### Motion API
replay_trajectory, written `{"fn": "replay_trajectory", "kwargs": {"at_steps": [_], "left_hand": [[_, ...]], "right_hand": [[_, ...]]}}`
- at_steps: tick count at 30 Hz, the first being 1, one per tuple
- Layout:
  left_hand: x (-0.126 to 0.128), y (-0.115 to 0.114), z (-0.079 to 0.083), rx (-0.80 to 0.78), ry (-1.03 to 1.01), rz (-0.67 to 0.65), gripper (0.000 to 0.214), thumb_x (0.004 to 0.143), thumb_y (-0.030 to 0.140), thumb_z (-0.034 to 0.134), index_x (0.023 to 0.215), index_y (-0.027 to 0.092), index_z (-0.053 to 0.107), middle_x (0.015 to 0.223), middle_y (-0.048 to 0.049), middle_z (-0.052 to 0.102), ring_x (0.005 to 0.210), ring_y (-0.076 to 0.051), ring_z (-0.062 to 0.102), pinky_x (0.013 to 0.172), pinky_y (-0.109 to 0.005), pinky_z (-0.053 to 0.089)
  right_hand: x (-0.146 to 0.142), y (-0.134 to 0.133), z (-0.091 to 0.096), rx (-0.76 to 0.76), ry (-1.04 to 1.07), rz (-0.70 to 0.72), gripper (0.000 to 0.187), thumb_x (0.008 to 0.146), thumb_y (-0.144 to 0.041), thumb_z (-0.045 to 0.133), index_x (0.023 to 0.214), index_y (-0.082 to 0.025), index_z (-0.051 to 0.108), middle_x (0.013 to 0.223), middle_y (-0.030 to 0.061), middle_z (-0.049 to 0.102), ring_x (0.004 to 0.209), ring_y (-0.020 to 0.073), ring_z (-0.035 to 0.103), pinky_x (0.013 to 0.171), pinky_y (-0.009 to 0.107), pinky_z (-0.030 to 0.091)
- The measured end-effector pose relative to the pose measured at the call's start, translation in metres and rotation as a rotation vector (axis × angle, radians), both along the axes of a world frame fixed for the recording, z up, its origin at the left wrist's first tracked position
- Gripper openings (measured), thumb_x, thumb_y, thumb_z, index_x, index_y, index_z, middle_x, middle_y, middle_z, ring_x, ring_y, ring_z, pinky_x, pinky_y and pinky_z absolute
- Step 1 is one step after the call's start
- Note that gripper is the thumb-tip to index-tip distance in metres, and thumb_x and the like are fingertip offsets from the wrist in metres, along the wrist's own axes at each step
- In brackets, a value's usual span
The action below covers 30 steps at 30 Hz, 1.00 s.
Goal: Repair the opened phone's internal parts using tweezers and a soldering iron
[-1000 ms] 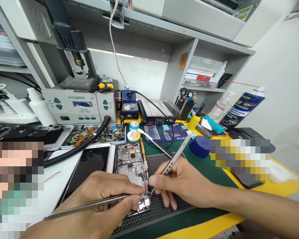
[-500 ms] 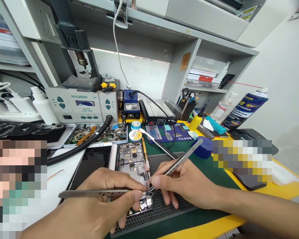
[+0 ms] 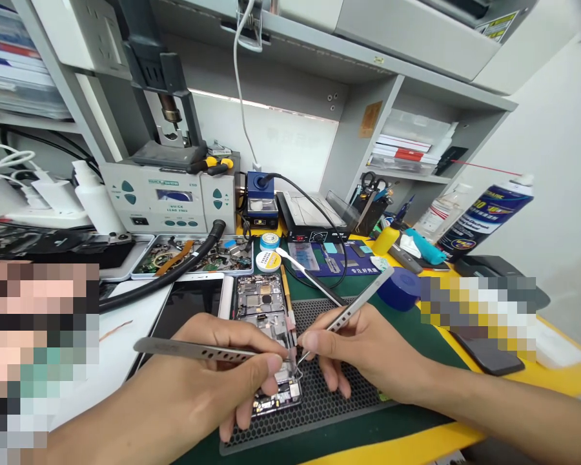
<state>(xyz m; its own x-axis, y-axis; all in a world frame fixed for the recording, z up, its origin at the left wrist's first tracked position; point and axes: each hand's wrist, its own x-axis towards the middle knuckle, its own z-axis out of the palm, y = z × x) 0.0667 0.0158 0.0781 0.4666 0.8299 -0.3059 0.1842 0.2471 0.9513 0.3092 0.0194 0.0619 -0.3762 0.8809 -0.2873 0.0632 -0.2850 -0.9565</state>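
Opened phone [image 3: 274,325]: inner parts bare, lying on a honeycomb mat [image 3: 317,403], under the left grip's fingertips and just left of the right grip.
Left hand [image 3: 193,394]: grip pinching the left tweezers [image 3: 174,347], whose tips are hard to make out.
Right hand [image 3: 358,345]: grip pinching the right tweezers [image 3: 365,294], tips near a thin pale loop [image 3: 299,374] by the phone's right edge.
Work at that edge: opening is done; the fine handling looks unfinished, how much is left cannot be told.
View blocked: the left hand covers part of the phone's lower half.
Beyond the grips: small round tubs [image 3: 269,260], and a parts tray [image 3: 232,272] crossed by a black hose [image 3: 164,279].
Beyond the left grip: a dark-screened device [image 3: 191,297].
Beyond the right grip: a blue roll [image 3: 399,289].
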Motion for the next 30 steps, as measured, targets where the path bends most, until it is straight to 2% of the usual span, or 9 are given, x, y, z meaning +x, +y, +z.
{"fn": "replay_trajectory", "kwargs": {"at_steps": [5, 11, 22, 27, 30], "left_hand": [[-0.002, -0.001, -0.005, 0.012, 0.019, 0.002, 0.019, 0.104, 0.025, 0.068, 0.098, 0.019, 0.085, 0.074, 0.0032, 0.076, 0.052, -0.006, 0.062, 0.047, -0.010, 0.055], [-0.005, 0.001, -0.008, 0.012, 0.027, -0.048, 0.016, 0.100, 0.033, 0.073, 0.101, 0.022, 0.085, 0.077, 0.0021, 0.078, 0.055, -0.008, 0.064, 0.049, -0.013, 0.057], [-0.008, 0.003, -0.023, 0.028, 0.015, -0.081, 0.022, 0.102, 0.040, 0.071, 0.103, 0.021, 0.083, 0.079, 0.0008, 0.077, 0.056, -0.009, 0.064, 0.049, -0.013, 0.058], [-0.009, 0.002, -0.021, 0.034, 0.032, -0.073, 0.023, 0.103, 0.038, 0.069, 0.101, 0.021, 0.084, 0.075, 0.0019, 0.076, 0.054, -0.008, 0.062, 0.049, -0.012, 0.057], [-0.006, 0.002, -0.016, 0.020, 0.019, -0.069, 0.020, 0.100, 0.038, 0.073, 0.098, 0.022, 0.084, 0.069, 0.0024, 0.075, 0.051, -0.007, 0.060, 0.047, -0.012, 0.055]], "right_hand": [[0.002, 0.002, -0.003, 0.000, -0.017, 0.005, 0.043, 0.079, -0.053, 0.095, 0.075, -0.014, 0.077, 0.050, -0.0014, 0.069, 0.037, 0.0086, 0.053, 0.040, 0.020, 0.044], [0.003, 0.002, -0.003, 0.001, -0.021, 0.012, 0.040, 0.082, -0.051, 0.094, 0.076, -0.015, 0.078, 0.050, -0.0017, 0.069, 0.036, 0.0085, 0.053, 0.041, 0.019, 0.044], [0.003, 0.002, -0.003, 0.006, -0.006, 0.019, 0.038, 0.082, -0.048, 0.095, 0.076, -0.015, 0.077, 0.051, -0.0016, 0.070, 0.036, 0.0082, 0.054, 0.040, 0.018, 0.043], [0.003, 0.002, -0.004, 0.007, -0.012, 0.017, 0.038, 0.083, -0.047, 0.095, 0.077, -0.014, 0.077, 0.051, -0.0013, 0.070, 0.037, 0.0082, 0.054, 0.040, 0.019, 0.043], [0.003, 0.002, -0.004, 0.009, -0.012, 0.022, 0.039, 0.082, -0.049, 0.095, 0.078, -0.014, 0.078, 0.051, -0.0010, 0.070, 0.037, 0.0088, 0.055, 0.041, 0.020, 0.044]]}}
